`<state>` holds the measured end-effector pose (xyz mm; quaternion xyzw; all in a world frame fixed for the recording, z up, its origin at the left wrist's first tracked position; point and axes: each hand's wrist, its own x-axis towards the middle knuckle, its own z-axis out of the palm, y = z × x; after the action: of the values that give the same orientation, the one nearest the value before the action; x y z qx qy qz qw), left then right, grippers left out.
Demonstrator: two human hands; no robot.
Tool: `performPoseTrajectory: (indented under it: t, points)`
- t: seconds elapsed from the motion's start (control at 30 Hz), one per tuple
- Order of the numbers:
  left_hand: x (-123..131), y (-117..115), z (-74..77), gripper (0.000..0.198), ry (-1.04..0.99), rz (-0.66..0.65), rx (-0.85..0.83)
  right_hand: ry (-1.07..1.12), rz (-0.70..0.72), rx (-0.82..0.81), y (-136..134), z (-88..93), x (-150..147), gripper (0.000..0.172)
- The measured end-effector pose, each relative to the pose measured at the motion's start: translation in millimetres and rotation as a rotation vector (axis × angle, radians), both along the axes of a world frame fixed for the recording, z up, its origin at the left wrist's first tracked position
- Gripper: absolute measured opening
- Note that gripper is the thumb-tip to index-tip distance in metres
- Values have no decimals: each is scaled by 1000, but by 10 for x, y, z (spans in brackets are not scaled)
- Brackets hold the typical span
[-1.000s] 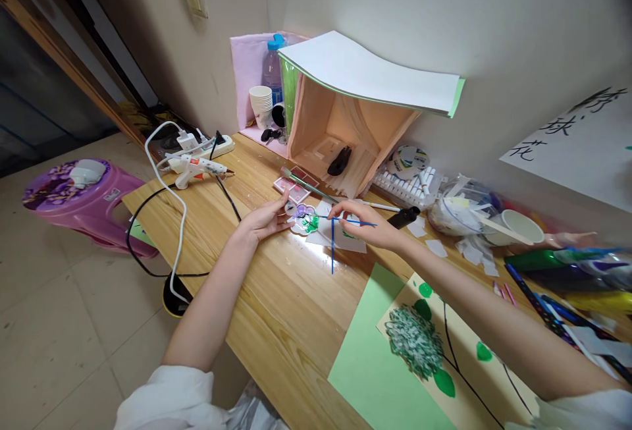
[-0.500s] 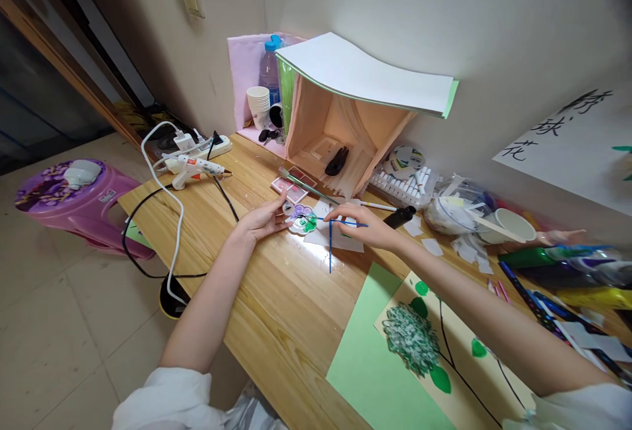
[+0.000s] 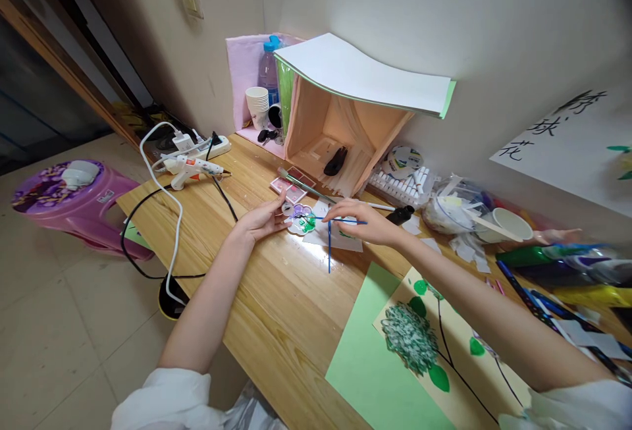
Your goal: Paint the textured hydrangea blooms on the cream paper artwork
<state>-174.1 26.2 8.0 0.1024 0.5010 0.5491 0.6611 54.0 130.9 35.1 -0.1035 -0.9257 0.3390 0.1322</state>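
My left hand (image 3: pixel 261 220) grips the rim of a small flower-shaped paint palette (image 3: pixel 299 224), thumb raised beside it. Purple and green paint sit in its wells. In my right hand (image 3: pixel 368 222) is a thin blue paintbrush (image 3: pixel 353 221), pinched near level with its tip over the green paint. A second blue stick (image 3: pixel 330 255) lies on the table just below, beside a white paper (image 3: pixel 320 240) with green marks. Nearer me, a cream sheet (image 3: pixel 395 308) with a green-white flower (image 3: pixel 409 339), green leaves and black stems rests on green paper (image 3: pixel 353 351).
A peach box (image 3: pixel 316 124) with white sheets on top stands at the back. To the left are a glue gun (image 3: pixel 190 170), cables and a power strip (image 3: pixel 222 147). A bowl (image 3: pixel 457 213), a paper cup (image 3: pixel 508 226) and paint bottles (image 3: pixel 543 257) line the right.
The view has shifted very slightly. Both hands, the palette and the brush stay in nearly the same places.
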Motion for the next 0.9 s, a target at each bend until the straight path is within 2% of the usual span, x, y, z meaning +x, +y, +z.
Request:
performPoseTrajectory:
  t: [0.1, 0.27, 0.33, 0.4, 0.5, 0.6, 0.73, 0.9]
  points:
    - [0, -3, -8, 35, 10, -12, 12, 0, -116, -65, -27, 61, 13, 22]
    - [-17, -21, 18, 36, 48, -38, 66, 100, -414, -247, -109, 56, 217, 24]
    - [16, -38, 53, 37, 74, -56, 118, 129, -465, -219, -186, 22, 375, 25]
    - [116, -60, 87, 40, 104, -92, 187, 114, -458, -83, -292, -18, 552, 24]
    - [395, -97, 93, 50, 156, -180, 285, 90, -402, 141, -461, -93, 770, 23]
    - [716, -126, 37, 51, 228, -254, 349, 73, -359, 247, -560, -194, 858, 26]
    - [955, -135, -53, 43, 342, -287, 374, 28, -299, 246, -563, -329, 831, 32]
    - [997, -109, -132, 45, 425, -298, 357, -3, -288, 134, -510, -371, 822, 34]
